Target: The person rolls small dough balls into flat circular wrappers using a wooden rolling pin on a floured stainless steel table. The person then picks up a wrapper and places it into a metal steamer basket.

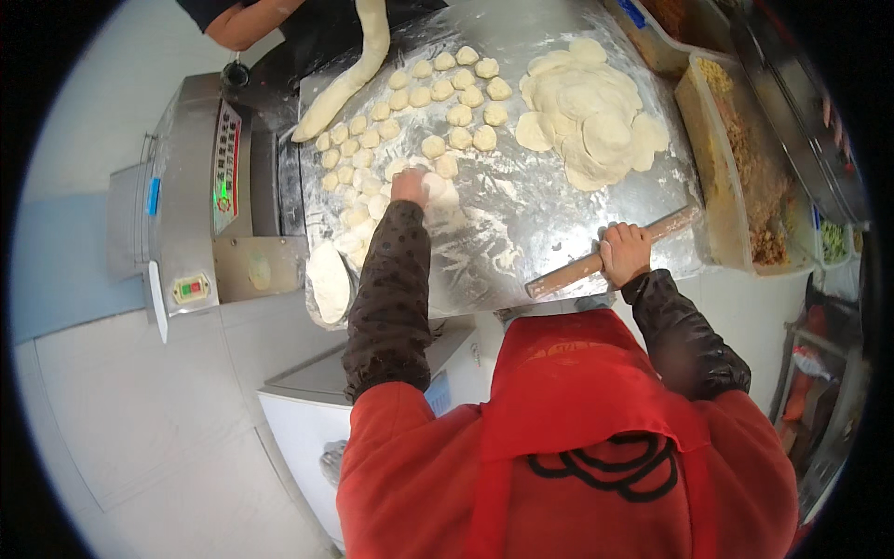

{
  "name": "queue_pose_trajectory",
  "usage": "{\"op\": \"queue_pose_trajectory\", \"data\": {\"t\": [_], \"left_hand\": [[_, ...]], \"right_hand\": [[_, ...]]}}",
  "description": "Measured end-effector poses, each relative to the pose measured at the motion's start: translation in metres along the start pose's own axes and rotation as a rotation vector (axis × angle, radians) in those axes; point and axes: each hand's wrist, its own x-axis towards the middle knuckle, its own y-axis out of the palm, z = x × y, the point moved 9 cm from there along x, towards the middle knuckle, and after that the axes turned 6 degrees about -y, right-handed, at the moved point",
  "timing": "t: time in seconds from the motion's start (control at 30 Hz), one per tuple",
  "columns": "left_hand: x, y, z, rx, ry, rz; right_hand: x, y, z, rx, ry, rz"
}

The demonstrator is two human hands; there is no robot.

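My right hand [625, 253] grips a wooden rolling pin [569, 275] around its middle, low over the near right part of the floured metal table [482, 279]. My left hand [411, 187] reaches in among small dough pieces at the table's left middle. Its fingers are partly hidden and slightly blurred, so whether it grasps a piece cannot be told. Flattened pale dough [440, 192] lies just right of it. Beyond it, several dough balls [459, 115] sit in loose rows. A heap of overlapping rolled dough rounds [587, 105] covers the far right.
A long dough rope [342, 98] runs off the far left edge, near another person's arm [251, 24]. A steel machine [188, 189] borders the table's left side. At right stand plastic tubs of filling [726, 147]. A dough lump [328, 279] rests at the near left corner.
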Motion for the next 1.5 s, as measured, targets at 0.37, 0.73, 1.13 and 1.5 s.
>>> {"op": "queue_pose_trajectory", "data": {"t": [0.37,0.73,1.13,1.5], "left_hand": [[-0.079,0.068,-0.232,-0.778,0.417,0.341],[-0.074,0.094,-0.263,0.063,0.513,0.793],[-0.058,0.049,-0.238,-0.592,0.23,0.396],[-0.057,0.034,-0.236,-0.749,0.421,0.455]], "right_hand": [[0.004,-0.01,0.023,-0.068,-0.134,0.06],[0.05,0.017,0.001,-0.059,0.181,0.072],[0.052,0.02,0.009,-0.068,0.079,0.103],[-0.001,0.009,0.018,-0.061,-0.253,0.03]]}}
